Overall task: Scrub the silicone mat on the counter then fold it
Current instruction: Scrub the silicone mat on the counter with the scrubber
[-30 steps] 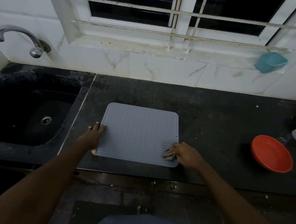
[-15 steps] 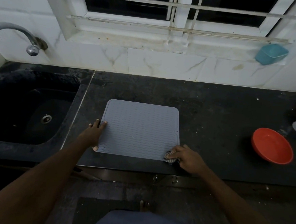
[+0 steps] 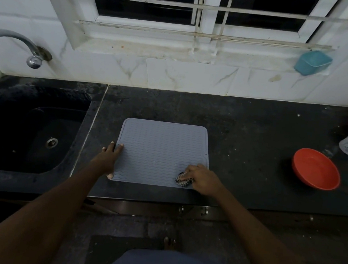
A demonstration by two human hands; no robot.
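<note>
- Mat lies flat and unfolded on the dark table, centre of my view.
- I see left hand on its 9 o'clock edge, fingers straight, pressing down.
- At its 5 o'clock corner, right hand has fingers curled round a striped scrubber touching it.
- At 3 o'clock, orange bowl, well apart; sink at 9.

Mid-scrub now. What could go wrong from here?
1. The mat lies near the counter edge; only the left hand pins it, at its left side, so a hard stroke might slide it off.
2. The right hand works the scrubber at the unpinned near right corner, which may buckle.
</note>
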